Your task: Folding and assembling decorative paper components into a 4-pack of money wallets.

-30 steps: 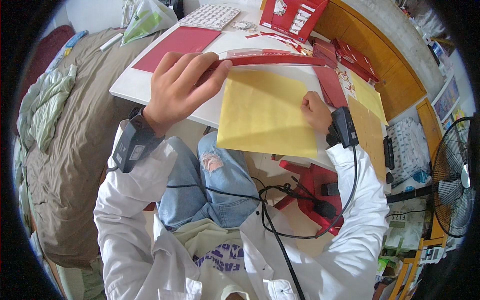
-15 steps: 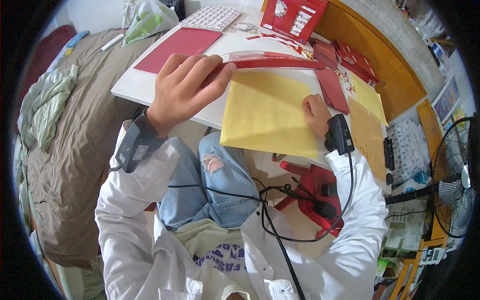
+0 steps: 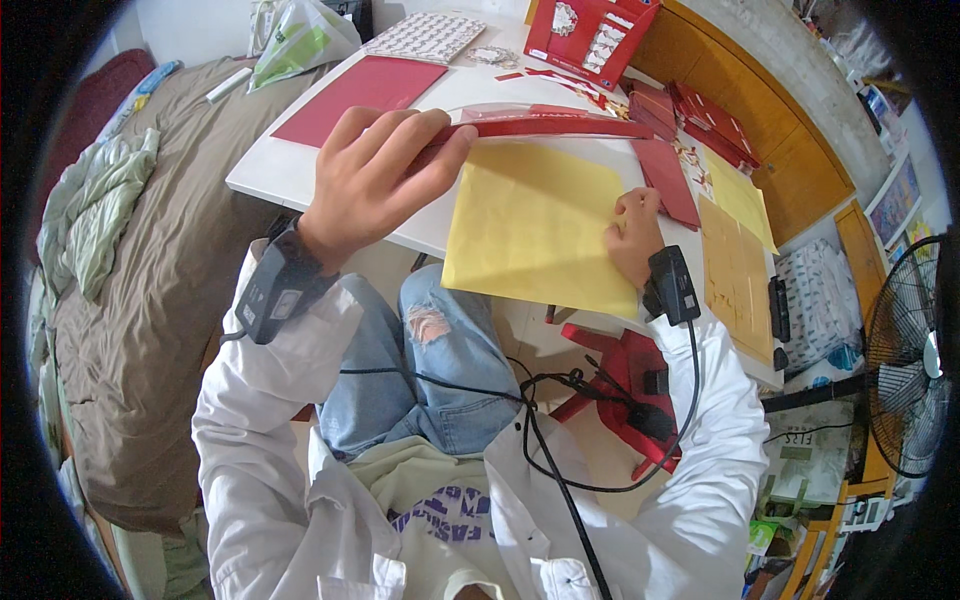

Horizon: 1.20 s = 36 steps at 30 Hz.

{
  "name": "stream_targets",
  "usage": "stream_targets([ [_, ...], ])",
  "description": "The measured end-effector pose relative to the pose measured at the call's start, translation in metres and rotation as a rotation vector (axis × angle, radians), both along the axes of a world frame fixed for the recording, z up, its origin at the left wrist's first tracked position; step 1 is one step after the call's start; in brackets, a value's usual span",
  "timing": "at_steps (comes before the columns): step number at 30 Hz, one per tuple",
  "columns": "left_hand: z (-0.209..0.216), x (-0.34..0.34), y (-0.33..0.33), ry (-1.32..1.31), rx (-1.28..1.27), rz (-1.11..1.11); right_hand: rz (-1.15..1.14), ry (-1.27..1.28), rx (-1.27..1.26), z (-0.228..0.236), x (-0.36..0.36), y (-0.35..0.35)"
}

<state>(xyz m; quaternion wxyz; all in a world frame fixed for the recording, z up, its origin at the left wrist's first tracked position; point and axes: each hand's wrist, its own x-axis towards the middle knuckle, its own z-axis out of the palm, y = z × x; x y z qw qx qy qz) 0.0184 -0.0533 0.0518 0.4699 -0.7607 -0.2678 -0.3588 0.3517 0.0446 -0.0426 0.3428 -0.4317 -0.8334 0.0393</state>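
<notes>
My left hand (image 3: 385, 180) is closed on the left end of a long, narrow red thing (image 3: 560, 128), held up over the white table. It looks like a flat red piece seen nearly edge-on, and a clear plastic edge shows behind it. Below lies a yellow sheet of paper (image 3: 530, 230), its near edge hanging past the table's front. Over the sheet's right side is my right hand (image 3: 637, 238), fingers curled together; whether anything is in them is hidden. Beside that hand lies a dark red card (image 3: 665, 180).
A red display box (image 3: 590, 40) stands at the back. A red sheet (image 3: 360, 98) and a patterned white sheet (image 3: 425, 36) lie on the table's left (image 3: 255, 170). Red and gold scraps, red packets (image 3: 715, 125) and a tan sheet (image 3: 738, 275) are right. A black fan (image 3: 905, 360) stands far right.
My right hand has turned at the wrist, and its curled fingers now point more upward. The left hand and the red thing have barely moved.
</notes>
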Motion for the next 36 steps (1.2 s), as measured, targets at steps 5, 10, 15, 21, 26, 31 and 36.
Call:
stream_targets([
  [5, -0.001, 0.003, 0.003, -0.040, 0.042, 0.005, -0.087, -0.103, 0.227, 0.009, -0.005, -0.013],
  [10, -0.002, 0.006, 0.007, -0.109, 0.067, 0.000, -0.004, 0.147, 0.317, 0.060, -0.028, -0.041],
  [15, -0.002, 0.016, 0.007, -0.174, 0.112, -0.009, 0.363, 0.924, -0.150, 0.100, -0.091, -0.097],
  [21, 0.001, 0.030, 0.003, -0.200, 0.139, 0.001, 0.573, 1.318, -0.324, 0.110, -0.127, -0.106],
  [26, 0.004, 0.027, 0.001, -0.200, 0.162, 0.022, 0.600, 1.369, -0.316, 0.115, -0.138, -0.101],
  [31, 0.003, 0.029, 0.001, -0.203, 0.163, -0.005, 0.613, 1.412, -0.295, 0.118, -0.142, -0.101],
  [36, 0.005, 0.029, -0.001, -0.203, 0.172, 0.016, 0.625, 1.441, -0.308, 0.118, -0.145, -0.101],
])
